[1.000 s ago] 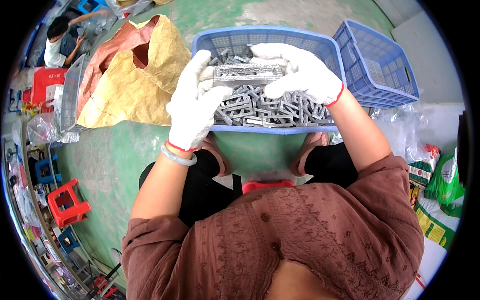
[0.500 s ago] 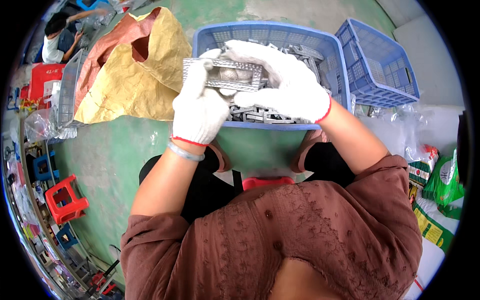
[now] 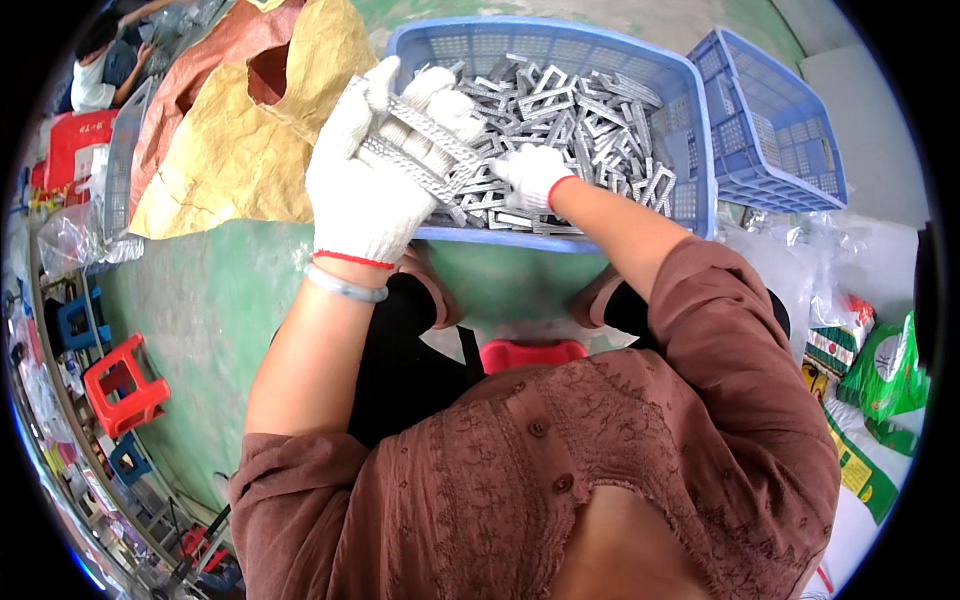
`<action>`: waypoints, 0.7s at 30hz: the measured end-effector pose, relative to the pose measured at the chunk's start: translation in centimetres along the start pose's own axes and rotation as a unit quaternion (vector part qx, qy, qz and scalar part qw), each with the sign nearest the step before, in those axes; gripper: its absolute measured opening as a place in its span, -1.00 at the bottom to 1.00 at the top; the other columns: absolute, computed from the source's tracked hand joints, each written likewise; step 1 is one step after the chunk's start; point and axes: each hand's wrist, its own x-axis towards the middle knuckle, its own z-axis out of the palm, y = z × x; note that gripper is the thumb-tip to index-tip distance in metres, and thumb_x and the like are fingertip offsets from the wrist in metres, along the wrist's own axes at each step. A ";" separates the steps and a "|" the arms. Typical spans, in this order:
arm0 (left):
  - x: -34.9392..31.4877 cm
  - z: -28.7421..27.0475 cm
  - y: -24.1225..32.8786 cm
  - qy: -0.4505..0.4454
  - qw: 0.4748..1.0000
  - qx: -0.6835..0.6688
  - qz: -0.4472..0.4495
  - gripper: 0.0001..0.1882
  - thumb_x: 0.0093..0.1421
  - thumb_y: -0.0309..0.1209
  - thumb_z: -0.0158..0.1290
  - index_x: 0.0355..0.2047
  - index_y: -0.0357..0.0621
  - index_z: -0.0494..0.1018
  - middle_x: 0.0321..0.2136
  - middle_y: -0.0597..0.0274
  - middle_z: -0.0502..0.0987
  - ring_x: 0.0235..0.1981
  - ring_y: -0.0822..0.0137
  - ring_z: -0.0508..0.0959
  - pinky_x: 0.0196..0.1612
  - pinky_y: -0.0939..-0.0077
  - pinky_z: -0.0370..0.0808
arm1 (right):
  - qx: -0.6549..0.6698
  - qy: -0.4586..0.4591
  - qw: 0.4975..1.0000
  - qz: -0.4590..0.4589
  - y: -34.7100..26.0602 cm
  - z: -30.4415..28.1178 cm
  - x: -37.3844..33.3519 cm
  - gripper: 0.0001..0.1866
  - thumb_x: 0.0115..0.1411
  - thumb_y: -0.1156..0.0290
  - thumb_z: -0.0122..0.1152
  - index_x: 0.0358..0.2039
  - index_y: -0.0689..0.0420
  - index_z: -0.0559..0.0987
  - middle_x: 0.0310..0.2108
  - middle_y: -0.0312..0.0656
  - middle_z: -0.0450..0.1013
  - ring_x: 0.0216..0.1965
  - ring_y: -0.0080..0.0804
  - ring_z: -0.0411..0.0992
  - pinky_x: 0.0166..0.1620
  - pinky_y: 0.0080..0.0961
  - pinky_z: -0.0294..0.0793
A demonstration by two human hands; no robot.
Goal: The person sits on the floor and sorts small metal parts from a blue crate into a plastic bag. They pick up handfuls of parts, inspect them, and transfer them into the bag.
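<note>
Now left hand (image 3: 372, 185) clasping metal frames (image 3: 420, 140) (stacked), right hand (image 3: 532, 172) seemingly gripping basket parts (image 3: 580, 110).

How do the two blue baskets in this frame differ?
The near blue basket is heaped with grey metal frame parts; the far blue basket shows no parts inside. The near one sits right in front of the person, with the right hand reaching into it; the far one stands untouched to its right, and it looks smaller. The left hand holds a stack of parts over the near basket's left edge. Both are perforated blue plastic.
</note>
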 end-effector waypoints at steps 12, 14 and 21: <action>-0.4 0.5 0.7 0.024 0.999 0.024 -0.041 -0.54 0.32 -0.25 -0.03 0.13 -0.27 0.35 -0.10 -0.22 0.47 0.02 -0.24 0.48 0.21 -0.39 0.32 | 0.064 -0.099 0.990 0.074 -2.4 -0.1 2.6 -0.59 -0.15 0.29 0.26 -0.20 0.03 0.70 -0.21 -0.01 0.62 -0.15 -0.01 0.59 -0.11 -0.18 0.58; -0.4 -0.1 0.7 0.048 0.996 0.057 -0.050 -0.58 0.32 -0.30 -0.01 0.11 -0.28 0.36 -0.11 -0.20 0.48 0.01 -0.23 0.49 0.18 -0.36 0.37 | 0.099 -0.077 0.991 0.040 -1.2 0.5 3.0 -0.61 -0.16 0.27 0.29 -0.23 0.01 0.71 -0.21 -0.04 0.62 -0.16 -0.02 0.59 -0.11 -0.19 0.58; -0.8 -1.2 -0.3 0.167 0.950 0.253 -0.079 -0.70 0.31 -0.31 0.09 -0.04 -0.22 0.47 -0.25 0.04 0.54 -0.29 0.11 0.62 -0.13 0.17 0.65 | 0.500 0.071 0.862 -0.033 4.6 -4.4 -3.5 -0.85 0.02 0.29 0.26 -0.46 0.10 0.63 -0.51 -0.26 0.58 -0.40 -0.43 0.54 -0.27 -0.44 0.49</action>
